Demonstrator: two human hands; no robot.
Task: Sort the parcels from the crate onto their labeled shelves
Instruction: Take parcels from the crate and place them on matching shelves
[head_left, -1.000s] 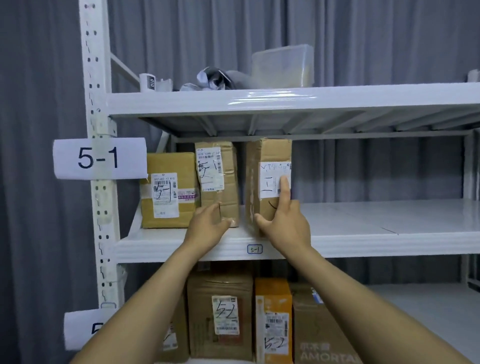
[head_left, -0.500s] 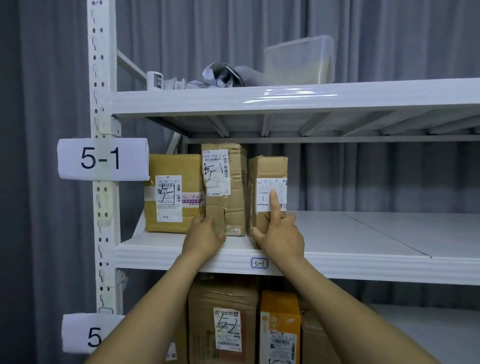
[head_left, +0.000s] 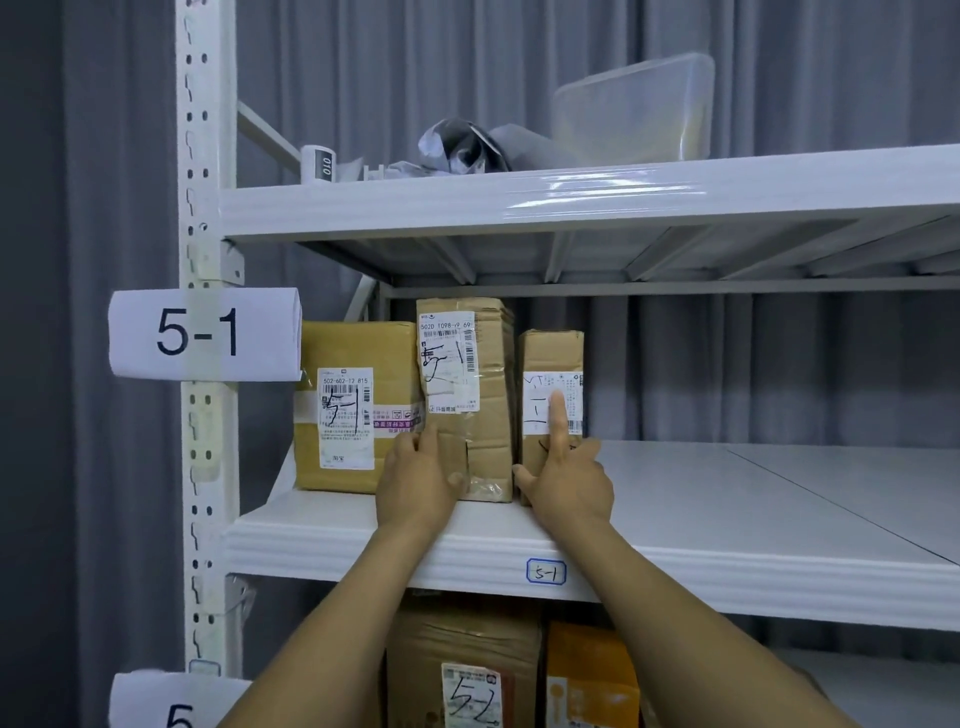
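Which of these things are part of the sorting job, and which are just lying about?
Job: right hand on the narrow parcel, left hand on the middle parcel, wide parcel, 5-1 sign, 5-2 parcel below.
Lying about: clear plastic tub, crumpled grey bag, white 010 gadget, on the top shelf.

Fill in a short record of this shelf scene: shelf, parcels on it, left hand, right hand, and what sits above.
Shelf: white metal shelf, tagged 5-1 on its front edge and on the white paper sign.
Parcels: wide brown cardboard parcel, tall brown cardboard parcel, narrow brown cardboard parcel, upright, side by side.
Left hand: left hand rests on the tall parcel's front.
Right hand: right hand holds the narrow parcel, index finger straight on its white label.
Above: clear plastic box on the upper shelf.
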